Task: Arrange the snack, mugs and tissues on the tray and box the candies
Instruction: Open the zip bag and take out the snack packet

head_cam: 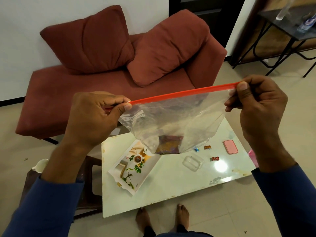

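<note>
Both hands, left (95, 117) and right (256, 106), pinch the bag's (174, 122) red zip, snack (169, 144) inside. Next: open it, then set the snack on the tray (136, 183) at lower centre.

Clear plastic zip bag (172, 120) with an orange-red seal strip. White rectangular tray (131, 168) printed with green leaves and a beige pattern. Pink rounded lid (230, 146) near the glossy white counter's (171, 190) right edge. Rust-red fabric sofa (109, 69). Blue sleeves (47, 207).
</note>
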